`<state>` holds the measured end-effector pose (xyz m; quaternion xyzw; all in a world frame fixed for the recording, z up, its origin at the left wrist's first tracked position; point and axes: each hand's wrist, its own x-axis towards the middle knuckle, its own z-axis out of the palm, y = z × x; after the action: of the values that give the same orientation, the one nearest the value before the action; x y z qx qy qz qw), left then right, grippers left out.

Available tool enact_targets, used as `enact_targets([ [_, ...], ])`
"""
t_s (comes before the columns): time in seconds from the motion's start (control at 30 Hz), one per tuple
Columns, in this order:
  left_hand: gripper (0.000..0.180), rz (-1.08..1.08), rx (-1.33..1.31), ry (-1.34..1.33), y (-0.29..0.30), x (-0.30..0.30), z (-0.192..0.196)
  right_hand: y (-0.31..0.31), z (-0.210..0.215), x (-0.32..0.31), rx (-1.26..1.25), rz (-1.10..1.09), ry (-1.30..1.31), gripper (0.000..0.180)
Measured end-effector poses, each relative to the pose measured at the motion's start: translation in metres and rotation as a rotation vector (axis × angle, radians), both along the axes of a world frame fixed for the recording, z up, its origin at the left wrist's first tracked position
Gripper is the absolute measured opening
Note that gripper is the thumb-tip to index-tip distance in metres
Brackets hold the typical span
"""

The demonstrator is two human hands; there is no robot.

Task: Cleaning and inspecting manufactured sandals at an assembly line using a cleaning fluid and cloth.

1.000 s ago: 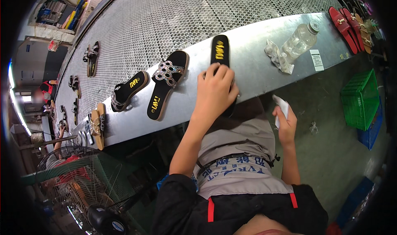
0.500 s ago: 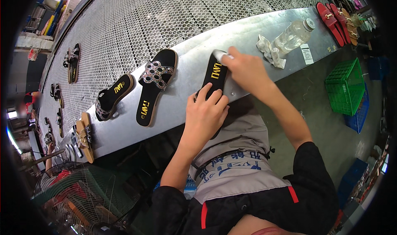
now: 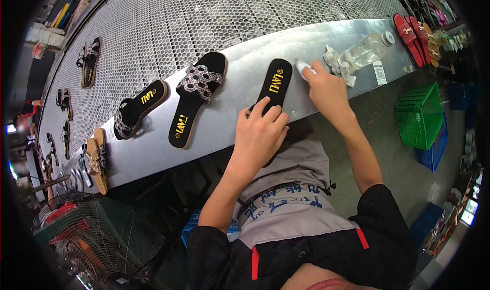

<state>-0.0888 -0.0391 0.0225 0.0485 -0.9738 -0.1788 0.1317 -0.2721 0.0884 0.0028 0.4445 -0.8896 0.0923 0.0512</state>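
A black sandal (image 3: pixel 279 74) with gold lettering on its insole lies at the metal edge in front of me, its heel pointing away. My left hand (image 3: pixel 260 137) is closed over its strap end, which the fingers largely hide. To the right, my right hand (image 3: pixel 328 92) pinches a small white cloth (image 3: pixel 303 68), held just off the sandal's heel. A matching black sandal (image 3: pixel 196 93) with a jewelled cut-out strap rests to the left. Beyond it another jewelled sandal (image 3: pixel 140 109) is turned the opposite way.
A clear bottle (image 3: pixel 368 50) lies tilted beside a crumpled white rag (image 3: pixel 339 66) and a white label (image 3: pixel 379 72). Red sandals (image 3: pixel 408 37) sit at the far right, tan ones (image 3: pixel 96 160) at the left. A perforated conveyor (image 3: pixel 245 9) runs behind; a green crate (image 3: pixel 419 111) stands below right.
My right hand and the white cloth have moved off the sandal's heel, to the right. The left hand keeps its hold. The whole view has shifted slightly.
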Motion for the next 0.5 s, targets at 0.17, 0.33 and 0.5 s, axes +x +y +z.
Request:
enact_targets([
  [0.17, 0.02, 0.0, 0.073, 0.052, -0.004, 0.002, -0.008, -0.004, -0.006, 0.021, -0.128, 0.072, -0.004, 0.021],
  [0.33, 0.022, -0.036, 0.058, 0.077, -0.008, 0.006, -0.011, 0.041, -0.002, 0.044, -0.055, 0.337, -0.052, 0.021],
  [0.5, 0.022, -0.08, 0.044, 0.081, -0.012, 0.001, -0.004, 0.033, 0.003, 0.036, -0.168, 0.406, -0.047, 0.022],
])
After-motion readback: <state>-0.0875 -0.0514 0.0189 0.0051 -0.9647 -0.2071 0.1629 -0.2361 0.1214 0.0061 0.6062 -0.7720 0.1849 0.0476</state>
